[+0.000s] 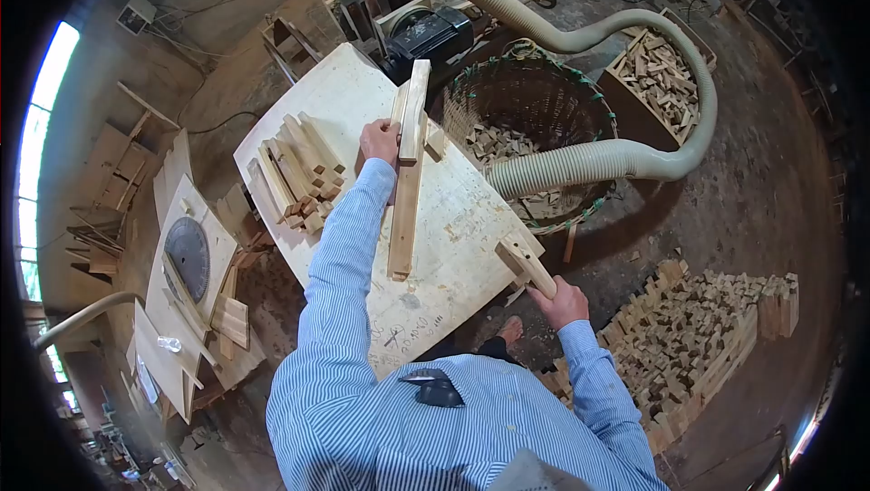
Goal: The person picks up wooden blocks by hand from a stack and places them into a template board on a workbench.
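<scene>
My left hand is closed at the side of a wooden fence on the pale work table. Its fingers grip a thin wooden strip lying along the fence, though the fingertips are partly hidden. A longer flat wooden rail runs from the fence toward me. At the table's right corner, my right hand is wrapped round the end of a wooden bar. Left of my left hand lies a pile of square wooden sticks.
Behind the table sits a black motor. A ribbed hose crosses a wicker basket holding wood offcuts. Stacked wood blocks stand on the floor at right. A second table with a round saw blade is at left.
</scene>
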### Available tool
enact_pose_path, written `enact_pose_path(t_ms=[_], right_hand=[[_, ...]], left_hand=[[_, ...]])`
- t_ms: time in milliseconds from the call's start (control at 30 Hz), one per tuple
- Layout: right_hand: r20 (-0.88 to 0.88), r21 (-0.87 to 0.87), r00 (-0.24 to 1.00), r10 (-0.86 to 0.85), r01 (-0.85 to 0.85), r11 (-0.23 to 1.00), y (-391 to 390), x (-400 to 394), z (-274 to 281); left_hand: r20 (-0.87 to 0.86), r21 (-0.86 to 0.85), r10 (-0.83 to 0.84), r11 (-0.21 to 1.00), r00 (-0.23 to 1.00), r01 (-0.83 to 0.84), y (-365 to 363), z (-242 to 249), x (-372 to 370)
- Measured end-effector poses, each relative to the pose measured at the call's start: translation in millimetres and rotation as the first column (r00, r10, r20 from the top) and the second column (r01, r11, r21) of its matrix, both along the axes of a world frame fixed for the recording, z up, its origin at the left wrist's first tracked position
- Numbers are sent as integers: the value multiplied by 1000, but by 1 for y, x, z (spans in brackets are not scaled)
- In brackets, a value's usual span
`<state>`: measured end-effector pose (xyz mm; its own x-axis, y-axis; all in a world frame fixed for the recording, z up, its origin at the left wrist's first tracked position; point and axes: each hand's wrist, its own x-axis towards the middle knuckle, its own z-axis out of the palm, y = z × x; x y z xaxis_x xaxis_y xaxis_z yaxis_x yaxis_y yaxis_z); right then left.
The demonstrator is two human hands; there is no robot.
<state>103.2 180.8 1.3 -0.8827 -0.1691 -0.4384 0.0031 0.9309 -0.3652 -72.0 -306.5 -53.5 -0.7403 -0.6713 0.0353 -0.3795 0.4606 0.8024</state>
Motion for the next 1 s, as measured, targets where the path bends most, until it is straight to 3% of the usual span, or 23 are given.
enact_pose_path(t_ms=[133, 233, 433, 600, 833, 1000], right_hand=[[-29, 8, 999, 13, -13, 1000, 3, 2, -10], [-56, -5, 998, 24, -24, 1000, 3, 2, -16], [-61, -10, 998, 32, -33, 999, 2, 2, -26], [-100, -6, 994, 43, -44, 999, 3, 2, -37], [-126, -53, 992, 29, -36, 998, 4, 0, -58], [-141, -79, 990, 18, -29, 996, 2, -1, -61]], left_hand=[[-25, -31, 27, 999, 999, -28, -5, -7, -19], [-60, 84, 85, 993, 995, -80, -4, -10, -22], [-74, 7, 126, 992, 989, -125, -2, -11, -24], [-34, -219, 160, 962, 987, -163, 0, -13, -27], [-68, -168, 181, 967, 981, -190, 0, -11, -30], [-102, -238, 186, 949, 977, -205, 3, -7, -29]])
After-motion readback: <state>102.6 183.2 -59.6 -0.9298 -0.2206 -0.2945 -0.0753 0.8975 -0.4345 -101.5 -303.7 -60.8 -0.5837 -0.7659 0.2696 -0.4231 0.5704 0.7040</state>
